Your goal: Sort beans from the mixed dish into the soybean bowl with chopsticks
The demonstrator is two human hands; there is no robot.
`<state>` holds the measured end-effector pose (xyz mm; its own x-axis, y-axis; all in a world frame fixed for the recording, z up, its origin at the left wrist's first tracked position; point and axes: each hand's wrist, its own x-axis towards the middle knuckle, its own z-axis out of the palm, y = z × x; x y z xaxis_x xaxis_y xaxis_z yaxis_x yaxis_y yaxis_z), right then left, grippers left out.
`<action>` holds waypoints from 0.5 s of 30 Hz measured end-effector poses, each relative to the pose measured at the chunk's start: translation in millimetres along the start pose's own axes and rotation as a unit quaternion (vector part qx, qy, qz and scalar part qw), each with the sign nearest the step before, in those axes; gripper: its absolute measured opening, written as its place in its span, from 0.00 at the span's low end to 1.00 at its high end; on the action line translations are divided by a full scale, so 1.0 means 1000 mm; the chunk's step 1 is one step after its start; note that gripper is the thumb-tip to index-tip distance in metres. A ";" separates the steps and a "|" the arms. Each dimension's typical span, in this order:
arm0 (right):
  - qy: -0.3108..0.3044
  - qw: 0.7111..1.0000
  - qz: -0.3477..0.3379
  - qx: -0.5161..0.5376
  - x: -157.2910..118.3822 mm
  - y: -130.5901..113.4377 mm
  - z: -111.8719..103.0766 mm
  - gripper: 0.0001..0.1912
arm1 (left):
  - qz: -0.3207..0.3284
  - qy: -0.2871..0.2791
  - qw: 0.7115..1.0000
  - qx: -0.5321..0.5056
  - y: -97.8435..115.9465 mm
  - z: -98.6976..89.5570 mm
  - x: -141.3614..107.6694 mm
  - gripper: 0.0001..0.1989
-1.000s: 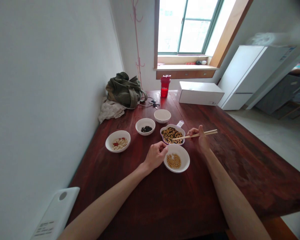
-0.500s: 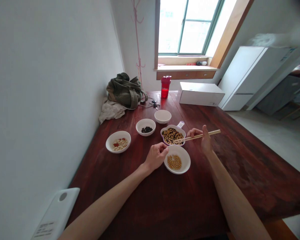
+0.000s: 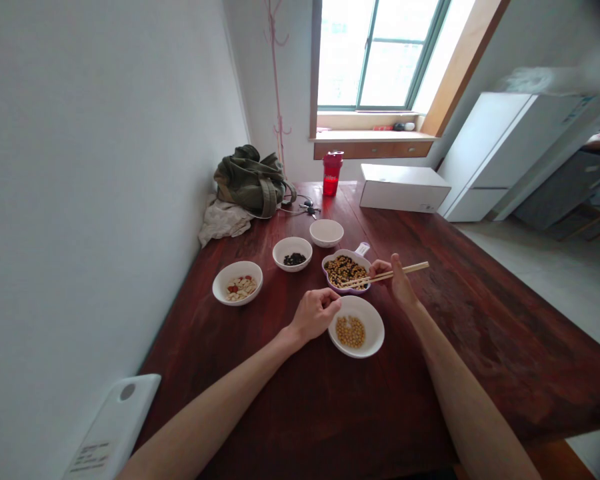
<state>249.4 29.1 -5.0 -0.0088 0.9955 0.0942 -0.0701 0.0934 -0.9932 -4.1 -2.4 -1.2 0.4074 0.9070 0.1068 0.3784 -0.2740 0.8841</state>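
The right hand (image 3: 393, 279) is closed around a pair of wooden chopsticks (image 3: 416, 267), thumb raised along them, their tips down among the mixed yellow and black beans (image 3: 344, 270) at the near side of a purple-rimmed, lobed dish (image 3: 336, 289); its short handle (image 3: 363, 249) points away to the far right. The left hand (image 3: 315, 315) is partly curled, thumb and fingertips together at the upper left rim of the nearest white bowl (image 3: 373, 328); whether they pinch that rim or only rest against it, I cannot tell; yellow beans (image 3: 351, 331) lie in this bowl, which stands just in front of the dish.

To the left of the dish is a white bowl of black beans (image 3: 295, 259); farther left and nearer is another, with pale slices and red pieces (image 3: 241, 288); a fourth white bowl (image 3: 327, 231) stands just behind the dish. All are on a dark red wooden table (image 3: 300, 413); toward its far end are an olive-green bag (image 3: 253, 181) on a pale cloth (image 3: 223, 221), keys (image 3: 311, 211), a red shaker bottle (image 3: 332, 175) and a long white box (image 3: 403, 190).
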 end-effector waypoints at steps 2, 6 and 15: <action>-0.005 1.000 -0.006 -0.021 0.001 0.001 0.001 0.42 | -0.001 0.001 1.000 0.001 0.000 0.000 0.000 0.15; -0.002 0.999 -0.010 -0.051 0.003 0.005 0.001 0.43 | 0.002 -0.001 1.000 -0.001 -0.001 0.001 0.000 0.15; 0.043 0.999 0.000 -0.013 0.004 0.011 -0.003 0.41 | 0.014 -0.005 1.000 0.014 -0.001 0.001 -0.001 0.14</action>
<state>251.6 34.4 -15.4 0.0764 0.9931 0.0887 -0.0443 0.0923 -0.9947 -4.1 -3.0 -2.1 0.4255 0.8960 0.1268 0.3894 -0.3078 0.8681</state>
